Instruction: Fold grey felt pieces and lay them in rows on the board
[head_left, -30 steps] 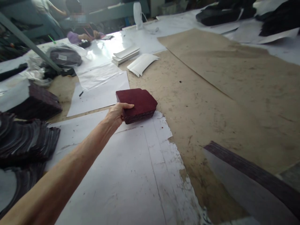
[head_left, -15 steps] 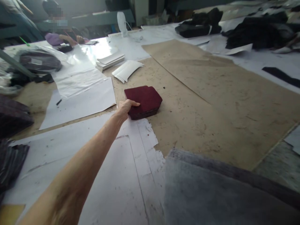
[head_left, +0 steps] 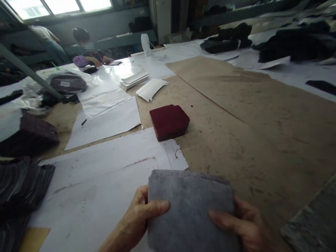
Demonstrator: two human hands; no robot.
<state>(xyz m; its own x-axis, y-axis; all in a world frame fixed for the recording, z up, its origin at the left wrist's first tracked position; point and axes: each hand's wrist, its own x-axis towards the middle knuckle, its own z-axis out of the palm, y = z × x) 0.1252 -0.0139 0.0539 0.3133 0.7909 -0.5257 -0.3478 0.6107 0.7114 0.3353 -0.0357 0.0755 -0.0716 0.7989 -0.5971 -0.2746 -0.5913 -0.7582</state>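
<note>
Between my two hands is a stack of grey fabric pieces [head_left: 189,206], close to me at the bottom of the view. My left hand [head_left: 141,213] grips its left side, thumb flat on top. On the right side my right hand [head_left: 244,224] holds it the same way, with the thumb across the top face. The fingers underneath are hidden. Farther ahead, a stack of dark red fabric pieces [head_left: 169,120] rests where the white paper meets the brown paper, untouched by either hand.
Brown paper [head_left: 225,143] and white paper [head_left: 99,178] cover the table. Dark stacked pieces [head_left: 23,185] stand at the left, near a slanted metal bar [head_left: 28,71]. White cards [head_left: 152,89] lie beyond the red stack. A person [head_left: 89,56] sits across the table; another stands behind.
My left hand has let go of the dark red stack and come back to grip the grey stack. Both hands now hold the grey stack, which has shifted left. The view has tilted up.
</note>
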